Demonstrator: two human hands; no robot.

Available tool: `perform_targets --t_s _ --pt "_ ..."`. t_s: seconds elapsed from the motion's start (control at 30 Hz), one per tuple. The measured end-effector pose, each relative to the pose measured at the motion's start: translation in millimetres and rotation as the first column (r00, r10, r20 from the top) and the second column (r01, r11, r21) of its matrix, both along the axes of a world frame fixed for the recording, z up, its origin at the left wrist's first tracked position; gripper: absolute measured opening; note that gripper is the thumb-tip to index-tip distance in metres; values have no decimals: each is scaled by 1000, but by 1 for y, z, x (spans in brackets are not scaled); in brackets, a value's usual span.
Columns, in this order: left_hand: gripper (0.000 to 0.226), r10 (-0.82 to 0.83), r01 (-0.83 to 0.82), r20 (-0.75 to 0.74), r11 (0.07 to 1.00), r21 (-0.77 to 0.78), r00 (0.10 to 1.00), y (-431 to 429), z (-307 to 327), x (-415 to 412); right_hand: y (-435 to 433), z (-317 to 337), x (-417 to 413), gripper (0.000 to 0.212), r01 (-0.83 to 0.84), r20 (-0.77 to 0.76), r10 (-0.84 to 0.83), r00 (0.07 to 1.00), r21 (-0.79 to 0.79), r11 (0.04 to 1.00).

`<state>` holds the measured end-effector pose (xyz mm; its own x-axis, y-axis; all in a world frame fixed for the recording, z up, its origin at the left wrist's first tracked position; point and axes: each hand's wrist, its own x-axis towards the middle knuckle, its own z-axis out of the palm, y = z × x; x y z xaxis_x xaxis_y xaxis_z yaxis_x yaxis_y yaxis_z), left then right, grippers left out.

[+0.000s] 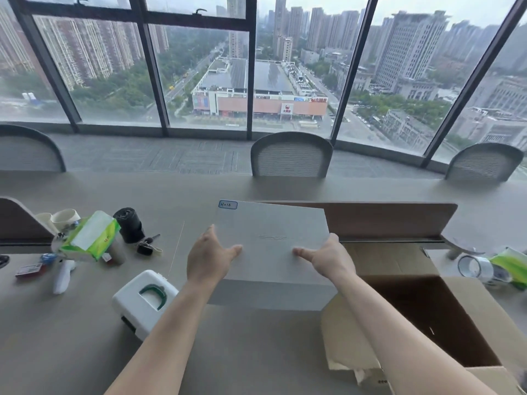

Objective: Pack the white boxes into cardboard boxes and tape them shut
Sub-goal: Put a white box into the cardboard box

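Left of frame: clutter on the grey table [256,352] — paper cups [61,219], green tissue pack [91,236], black roll [128,223], car key [147,246], white thermometer [63,276]. Lower left of centre: white case [142,302] with a green handle.

Centre: large white box [271,246], handwritten label at its upper-left corner, lying flat. Left hand [209,259] grips its left edge, thumb on the lid, fingers out of sight underneath. Right hand [328,259] does the same on the right edge. Cannot tell whether the box rests on the table or is lifted clear.

Right: open cardboard box [427,309], flaps out, interior dark and seemingly empty; the white box's right corner sits just beside its near-left flap. Far right: clear tape roll [474,267], a second green pack [510,265].

Risks, as judged: the white box looks nearly as wide as the carton mouth, so a tilted entry could jam on a flap or fold one inward. Grip is edge-only; a slip could drop a corner. A leftward swing could knock the white case.
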<state>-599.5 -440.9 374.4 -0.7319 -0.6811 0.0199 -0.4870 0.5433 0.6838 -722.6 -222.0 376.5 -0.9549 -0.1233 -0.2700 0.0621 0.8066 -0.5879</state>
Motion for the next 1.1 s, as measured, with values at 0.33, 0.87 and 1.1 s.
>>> perform_targets --t_s 0.33,0.87,1.1 --pt "60 -25 25 -11 999 -27 1000 124 23 -33 125 25 -29 79 15 -51 -14 999 16 1000" --pt "48 32 -33 -22 998 -55 999 396 24 -56 385 18 -73 75 -52 -60 50 997 -17 999" --pt "48 13 -13 -17 1000 -11 1000 426 12 -66 414 -7 -85 91 -37 -37 34 999 -70 997"
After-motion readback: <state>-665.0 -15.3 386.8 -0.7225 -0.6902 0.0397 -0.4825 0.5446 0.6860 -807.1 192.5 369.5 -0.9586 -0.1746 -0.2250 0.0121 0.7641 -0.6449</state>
